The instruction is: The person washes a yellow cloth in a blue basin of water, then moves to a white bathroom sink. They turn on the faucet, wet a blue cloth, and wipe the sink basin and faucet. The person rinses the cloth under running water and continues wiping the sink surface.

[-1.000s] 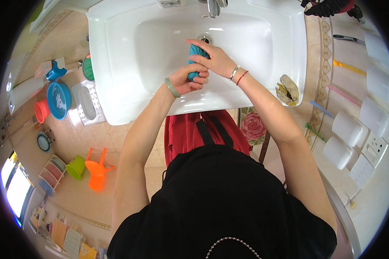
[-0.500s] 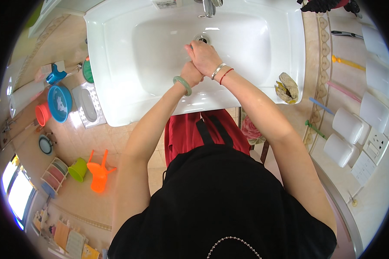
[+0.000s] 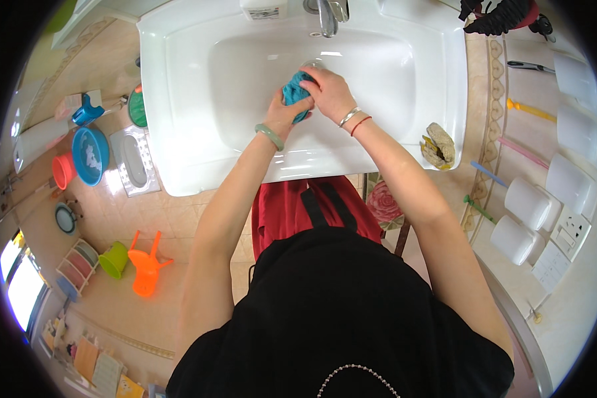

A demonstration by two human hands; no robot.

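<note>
A bunched teal cloth [image 3: 297, 93] is held between my two hands over the basin of the white sink [image 3: 172, 132]. My left hand [image 3: 284, 111], below a green bangle, grips its lower left side with the thumb across it. My right hand [image 3: 331, 93], with a silver bracelet and a red string at the wrist, presses on its upper right side. Behind my fingers, the drain [image 3: 315, 64] is partly covered. The chrome faucet [image 3: 328, 18] stands at the back of the sink, and no running water shows.
A crumpled beige cloth or glove [image 3: 439, 146] lies on the sink's right corner. A soap-dish-like white box [image 3: 264, 9] sits at the back rim. Toothbrushes and white cups [image 3: 530, 192] line the right wall. A blue basin [image 3: 91, 156] and an orange stool [image 3: 146, 264] are off left.
My hands were pressed tightly together with the cloth barely showing. Now they are more apart around it, and the teal cloth is plainly visible. The view has shifted slightly.
</note>
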